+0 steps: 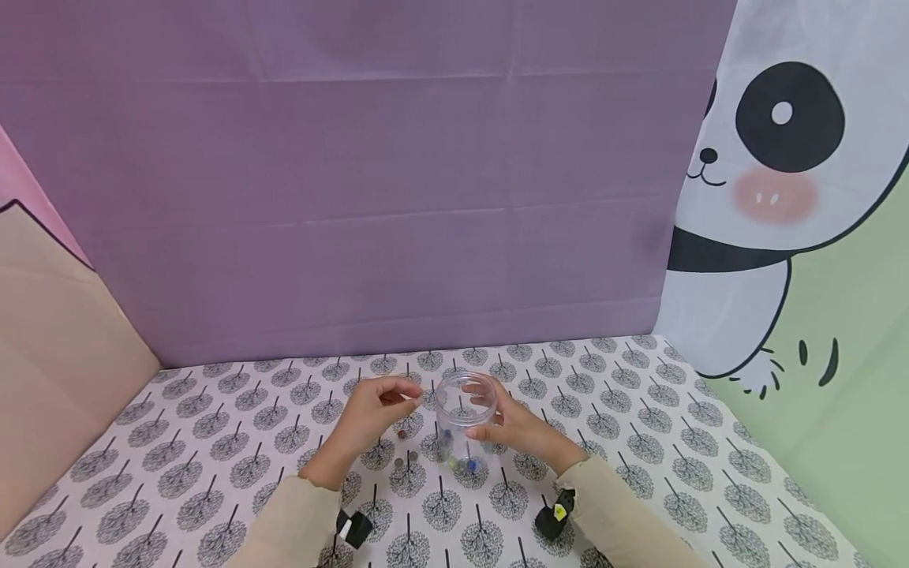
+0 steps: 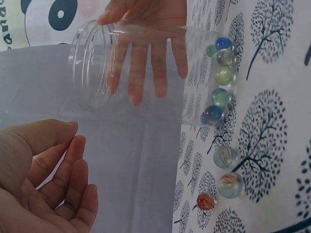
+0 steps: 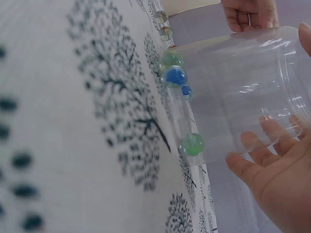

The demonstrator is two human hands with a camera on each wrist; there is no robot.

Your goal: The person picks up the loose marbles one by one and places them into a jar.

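A clear plastic jar [image 1: 465, 414] stands upright on the patterned cloth, its mouth uncovered. My right hand [image 1: 514, 426] grips it near the rim, thumb on one side and fingers spread around the other. Several glass marbles lie on the jar's floor, among them a blue marble [image 2: 223, 43], a yellow marble [image 2: 224, 75] and a green marble [image 3: 192, 144]. My left hand [image 1: 379, 410] hovers left of the jar's mouth, thumb and forefinger tips close together, no marble showing between them. Outside the jar lie a red marble [image 2: 206, 202] and two clear swirled marbles [image 2: 231, 185].
A white cloth [image 1: 248, 469] printed with dark trees covers the table. Behind it hangs a purple curtain [image 1: 369, 197]. A panda-printed panel [image 1: 795, 205] borders the right side and a beige panel [image 1: 57, 315] the left.
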